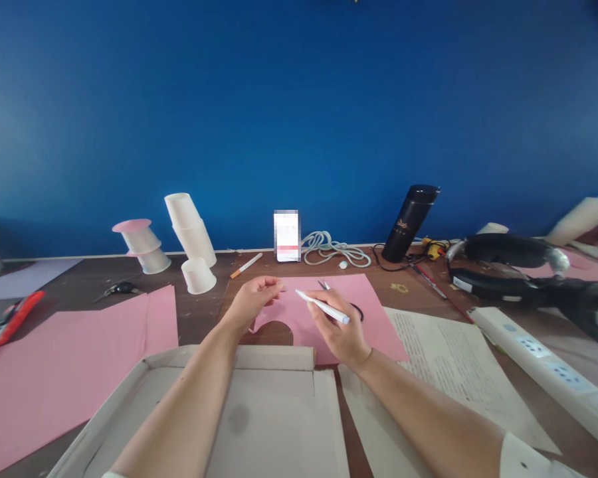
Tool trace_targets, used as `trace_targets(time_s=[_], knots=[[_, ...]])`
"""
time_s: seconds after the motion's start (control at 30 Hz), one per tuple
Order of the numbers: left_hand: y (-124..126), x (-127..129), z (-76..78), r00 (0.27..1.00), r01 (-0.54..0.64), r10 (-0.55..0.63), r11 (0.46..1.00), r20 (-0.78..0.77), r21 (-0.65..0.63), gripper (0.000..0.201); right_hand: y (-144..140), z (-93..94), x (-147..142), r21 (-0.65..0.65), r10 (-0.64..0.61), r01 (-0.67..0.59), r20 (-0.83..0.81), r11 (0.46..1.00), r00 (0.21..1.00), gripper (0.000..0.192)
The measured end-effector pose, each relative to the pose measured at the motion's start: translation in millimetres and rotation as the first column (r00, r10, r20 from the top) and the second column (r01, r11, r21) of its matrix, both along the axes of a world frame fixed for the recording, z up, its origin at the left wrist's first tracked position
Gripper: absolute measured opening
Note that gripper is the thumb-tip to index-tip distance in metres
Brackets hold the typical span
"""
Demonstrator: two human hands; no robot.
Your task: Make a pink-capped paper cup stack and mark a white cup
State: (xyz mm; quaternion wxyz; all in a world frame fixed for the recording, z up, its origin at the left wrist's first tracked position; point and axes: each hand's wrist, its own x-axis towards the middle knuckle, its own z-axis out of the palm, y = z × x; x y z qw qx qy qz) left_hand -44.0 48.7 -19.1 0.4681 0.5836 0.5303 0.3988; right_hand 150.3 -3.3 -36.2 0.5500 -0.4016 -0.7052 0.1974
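A white pen (330, 312) is gripped in my right hand (346, 338), its tip pointing up and left over a sheet of pink paper (373, 325). A curved piece has been cut from the sheet's lower left edge. My left hand (249, 305) hovers at the paper's left side, thumb and fingers pinched together; whether anything small is between them is hidden. Behind my right hand, partly covered, lies what looks like a pair of scissors (359, 311) with a dark handle loop.
Nearest me is a shallow cardboard tray (274, 358). White paper cups (198, 275) and a cup stack with pink discs (144, 245) stand left, near a red utility knife (20, 318). A phone (288, 236), black flask (410, 222) and power strip (538, 362) are also there.
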Motion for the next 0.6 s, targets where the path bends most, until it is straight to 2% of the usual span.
trace_targets(time_s=[0.1,0.17,0.27,0.37,0.43,0.5,0.53,0.6], knots=[[-1,0,2.0,1.0,0.029,-0.029,1.0,0.011,-0.009,0.045,0,0.0,0,-0.004,-0.005,0.005,0.003,1.0,1.0,0.02],[-1,-1,1.3,0.998,-0.002,0.002,1.0,-0.062,0.009,0.042,0,-0.1,0,-0.01,-0.01,0.01,-0.001,1.0,1.0,0.02],[1,-2,-5.6,0.964,-0.091,0.115,0.99,-0.241,0.108,0.034,0,-0.2,0,-0.009,-0.01,0.009,-0.007,1.0,1.0,0.02],[3,-1,-12.5,0.924,-0.06,0.135,0.975,-0.357,0.213,0.03,0,-0.5,0,-0.014,-0.007,0.007,-0.007,1.0,1.0,0.019],[3,-4,-11.3,0.902,-0.055,0.16,0.964,-0.401,0.261,0.032,1,-0.8,0,-0.021,-0.01,0.01,-0.004,1.0,1.0,0.019],[4,-12,-5.1,0.845,-0.135,0.312,0.91,-0.433,0.393,0.035,1,-1.0,1,-0.029,-0.019,0.019,-0.003,0.999,1.0,0.019],[5,-19,-1.2,0.79,-0.203,0.439,0.847,-0.428,0.492,0.036,1,-1.0,1,-0.033,-0.022,0.022,-0.004,0.999,1.0,0.019],[8,-38,5.3,0.614,-0.383,0.694,0.678,-0.375,0.628,0.042,1,-1.2,0,-0.04,-0.028,0.028,-0.01,0.999,1.0,0.019]])
